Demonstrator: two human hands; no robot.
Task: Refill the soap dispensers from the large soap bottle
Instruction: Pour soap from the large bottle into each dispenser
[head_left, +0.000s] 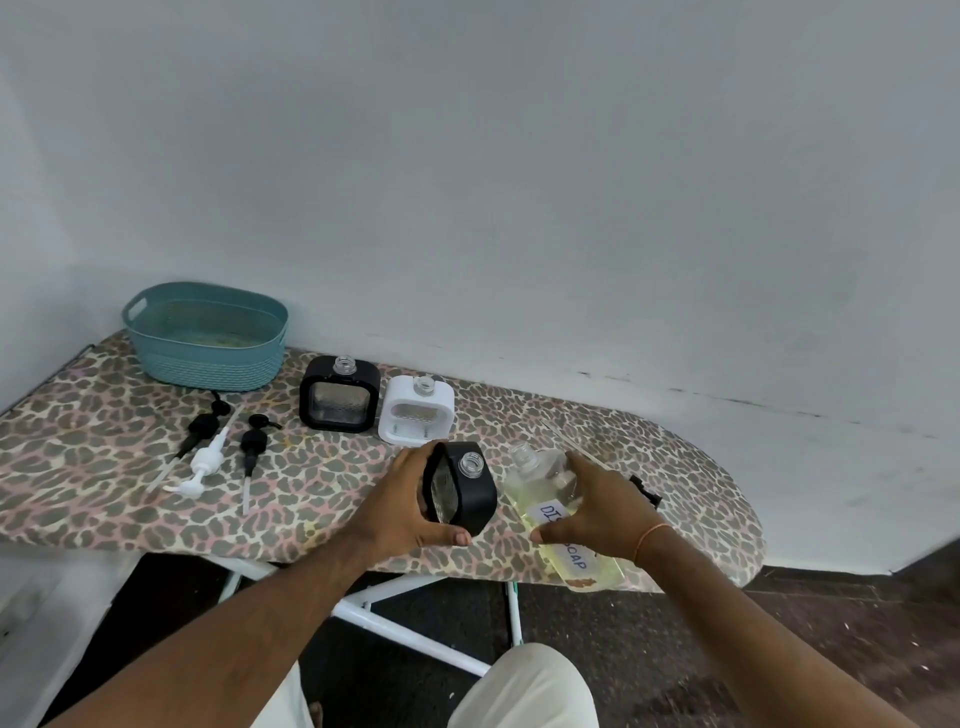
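Observation:
My left hand (402, 506) grips a black square soap dispenser (467, 486) with an open clear neck, near the board's front edge. Just right of it, my right hand (597, 501) wraps around the large clear soap bottle (535, 478), which holds pale yellow liquid, has no cap and carries a white label. A second black dispenser (340, 395) and a white dispenser (418, 418) stand uncapped behind them. Three pump tops lie at the left: two black (200, 428) (253, 447) and one white (205, 462).
Everything rests on a leopard-print ironing board (104, 467) against a grey wall. A teal plastic basket (208, 338) stands at the back left. A small black object (647, 493) lies behind my right wrist. The board's white legs and a dark floor show below.

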